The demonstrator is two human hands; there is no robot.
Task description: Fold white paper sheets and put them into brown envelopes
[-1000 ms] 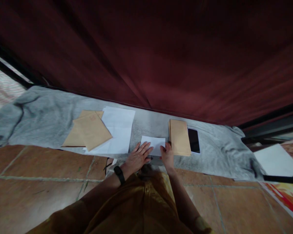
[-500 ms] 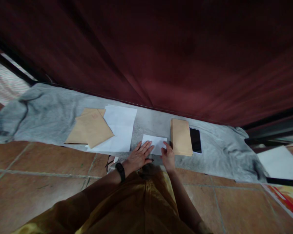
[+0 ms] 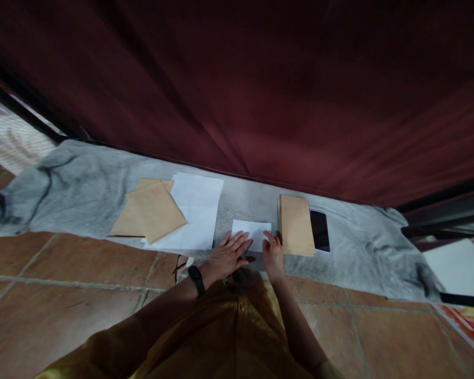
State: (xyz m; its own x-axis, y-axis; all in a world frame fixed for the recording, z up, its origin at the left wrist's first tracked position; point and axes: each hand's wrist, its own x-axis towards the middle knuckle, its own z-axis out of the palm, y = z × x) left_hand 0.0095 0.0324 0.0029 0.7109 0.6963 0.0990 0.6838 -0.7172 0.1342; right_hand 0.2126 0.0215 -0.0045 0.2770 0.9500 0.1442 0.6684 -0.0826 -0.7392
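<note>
"Starting leftmost, what's there?"

"Brown envelopes [image 3: 157,210] overlapping white sheets [image 3: 197,208] on the cloth-covered tabletop [image 3: 247,197]."

"Then?"

"Left hand [image 3: 225,256] flat on a small white paper [image 3: 257,230], its grip spread, clasping nothing. Right hand [image 3: 273,257], fingers curled, is at the paper's right edge; I can't make out whether its grip pinches it."

"Farther right?"

"An envelope stack [image 3: 297,225], just beside a smartphone [image 3: 319,230]."

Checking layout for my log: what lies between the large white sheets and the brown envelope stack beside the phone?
In the head view, a smaller white paper on the grey cloth, the left hand on it, the right hand at its right edge.
</note>
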